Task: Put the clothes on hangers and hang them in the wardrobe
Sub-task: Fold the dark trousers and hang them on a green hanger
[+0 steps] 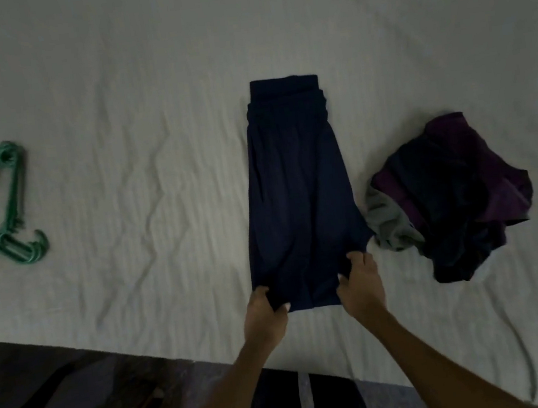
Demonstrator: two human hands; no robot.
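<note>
- Navy trousers (295, 184) lie folded lengthwise on the bed (113, 87), waistband toward the far edge, hems close to the near edge.
- The left hand (265, 315) pinches the near-left hem corner, fingers curled round the cloth.
- The right hand (360, 284) grips the near-right hem corner the same way, thumb on top.
- Just right of the trousers sits a crumpled clothes pile (451, 196), purple, dark and grey, its grey edge almost touching them.
- The green hangers (3, 207), stacked together, lie well apart at the bed's left edge.
- Likely trouble: lift by the hems alone and the fold could slip open, the waistband dragging across the sheet.
- Another risk: the right-hand corner may snag the neighbouring pile and pull a piece along.
- The hangers look nested, so taking one might bring several.
</note>
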